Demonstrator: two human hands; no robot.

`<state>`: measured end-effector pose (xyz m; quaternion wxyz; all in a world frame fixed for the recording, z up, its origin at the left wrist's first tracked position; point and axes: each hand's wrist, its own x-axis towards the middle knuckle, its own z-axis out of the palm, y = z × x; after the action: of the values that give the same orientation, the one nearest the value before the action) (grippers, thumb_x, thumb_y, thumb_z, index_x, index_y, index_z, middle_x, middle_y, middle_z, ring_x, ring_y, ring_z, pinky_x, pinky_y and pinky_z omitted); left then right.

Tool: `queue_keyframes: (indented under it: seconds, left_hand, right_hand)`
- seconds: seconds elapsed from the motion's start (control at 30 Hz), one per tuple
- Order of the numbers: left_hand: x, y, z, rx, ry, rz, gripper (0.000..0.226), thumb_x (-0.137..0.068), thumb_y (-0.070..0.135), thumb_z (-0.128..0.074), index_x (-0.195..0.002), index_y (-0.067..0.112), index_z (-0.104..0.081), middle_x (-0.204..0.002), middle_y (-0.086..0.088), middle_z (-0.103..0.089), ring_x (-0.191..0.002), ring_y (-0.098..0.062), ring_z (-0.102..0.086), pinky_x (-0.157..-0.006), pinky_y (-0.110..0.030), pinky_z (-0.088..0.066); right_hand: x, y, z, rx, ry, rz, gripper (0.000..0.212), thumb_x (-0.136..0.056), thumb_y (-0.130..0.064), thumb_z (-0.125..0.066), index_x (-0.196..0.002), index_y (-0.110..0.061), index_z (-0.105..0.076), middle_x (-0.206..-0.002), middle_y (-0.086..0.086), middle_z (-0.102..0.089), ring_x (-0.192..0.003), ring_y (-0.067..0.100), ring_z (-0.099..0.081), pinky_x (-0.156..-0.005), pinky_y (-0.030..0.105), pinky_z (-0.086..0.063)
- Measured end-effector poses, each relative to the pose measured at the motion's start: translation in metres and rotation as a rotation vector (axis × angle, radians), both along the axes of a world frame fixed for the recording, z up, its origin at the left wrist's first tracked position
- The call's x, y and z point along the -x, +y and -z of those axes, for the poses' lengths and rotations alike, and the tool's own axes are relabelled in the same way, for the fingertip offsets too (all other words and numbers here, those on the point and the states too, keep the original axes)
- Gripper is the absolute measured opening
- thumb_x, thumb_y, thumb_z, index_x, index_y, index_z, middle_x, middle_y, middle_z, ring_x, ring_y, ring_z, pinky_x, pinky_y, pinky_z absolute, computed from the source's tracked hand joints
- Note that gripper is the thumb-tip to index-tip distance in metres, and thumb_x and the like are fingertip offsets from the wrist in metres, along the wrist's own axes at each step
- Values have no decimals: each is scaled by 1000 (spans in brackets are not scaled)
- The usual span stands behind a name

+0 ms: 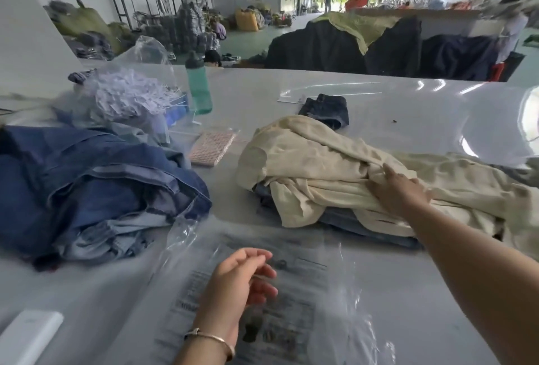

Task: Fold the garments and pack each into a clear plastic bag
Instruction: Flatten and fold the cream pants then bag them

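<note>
At the far left edge a white flat device point(29, 332) lies on the worktop point(379, 108), partly cut off by the frame. Above it sits my heap of denim garments point(96, 186), crumpled, dark and pale blue mixed, its left side running out of view. Behind the heap a clear bag of white paper tags point(131, 96) bulges, blurred, and just right of it a green water bottle point(199, 87) stands upright. A pink gridded sheet point(211, 147) in a clear sleeve lies flat between the denim and the cream cloth.

My left hand point(242, 283) hovers low in the middle, fingers loosely curled and holding nothing, over a clear plastic bag point(262, 291) that lies flat before me; its long axis runs away from me, slightly to the right. The printing on it is too smeared to read. A thin bracelet point(211, 338) circles that wrist.

Farther right, the cream garment point(306, 166) sprawls in a rumpled mass, its length stretching from centre to the right edge, where it is cut off. It covers folded denim underneath point(344, 219), of which only edges show. Beyond it a small dark denim piece point(326, 109) lies by itself. My right hand point(399, 189) rests on the cream garment, fingers bunching a fold of it; the fingertips sink into the cloth, so the pinch is hard to make out.
</note>
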<state>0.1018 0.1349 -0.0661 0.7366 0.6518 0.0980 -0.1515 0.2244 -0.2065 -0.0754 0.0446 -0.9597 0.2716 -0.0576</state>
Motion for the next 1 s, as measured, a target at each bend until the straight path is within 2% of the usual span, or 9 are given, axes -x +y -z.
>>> queue_keyframes:
  seconds: [0.1,0.27,0.5,0.53,0.63,0.73,0.8,0.9,1.0]
  left_hand:
    - [-7,-8,6,27,7,35,18,-94,7,-51,-86,7,-68,-66,-8,-66,-45,-17,-58,-38,-18,-39]
    - [-7,-35,1,87,23,83,17,-92,16,-57,-92,2,-67,-70,-8,-69,-51,-16,-60,-42,-21,-42]
    - [22,-76,-63,655,239,198,82,-72,71,-51,-114,3,-68,-120,-23,-61,-116,-37,-54,-100,-54,-42]
    - [32,-75,-67,710,260,209,81,-77,71,-49,-114,1,-68,-117,-27,-61,-114,-34,-56,-102,-51,-43]
    - [72,-75,-66,770,374,168,65,-82,59,-49,-73,-1,-74,-63,-25,-65,-58,-26,-69,-55,-33,-56]
    - [104,-81,-65,590,297,-13,46,-95,32,-46,-71,3,-71,-71,-18,-69,-53,-19,-69,-58,-30,-50]
    - [126,-88,-86,404,194,0,26,-90,12,-50,-76,3,-70,-64,-12,-70,-55,-22,-68,-51,-26,-52]
    - [155,-102,-130,371,14,93,12,-76,3,-64,-83,0,-73,-88,-19,-72,-77,-31,-70,-69,-35,-57]
    - [195,-117,-169,128,-421,167,23,-57,11,-78,-78,20,-77,-90,1,-75,-85,-12,-71,-73,-23,-55]
  right_hand:
    - [0,-6,-4,-7,-230,16,28,-89,-27,-47,-115,-28,-58,-104,12,-67,-98,33,-58,-89,42,-34]
    - [49,33,-64,-336,-797,-157,17,-91,-36,-54,-92,-21,-62,-71,2,-62,-72,26,-59,-59,34,-39]
    - [196,140,-100,-161,-862,-735,26,-76,-41,-71,-68,-19,-62,-56,-5,-57,-54,16,-51,-55,26,-43]
    - [217,148,-92,-188,-837,-774,32,-77,-46,-71,-63,-20,-60,-54,-6,-55,-54,13,-49,-56,26,-43]
    - [275,151,-68,-195,-794,-825,32,-59,-34,-88,-56,-23,-59,-50,-8,-51,-51,8,-49,-52,20,-41]
    - [331,139,-58,-103,-663,-885,22,-52,-36,-81,-50,-23,-63,-43,-8,-44,-49,3,-40,-48,16,-39]
    - [367,126,-55,-252,-585,-830,21,-60,-41,-74,-56,-23,-65,-44,-10,-47,-50,-1,-39,-48,15,-38]
    - [412,105,-65,-546,-400,-505,20,-73,-51,-71,-87,-37,-68,-75,-21,-55,-74,-4,-53,-69,16,-41]
    - [437,80,-89,-804,-447,-363,60,-67,-39,-86,-118,-40,-52,-116,-17,-53,-110,3,-52,-85,16,-40]
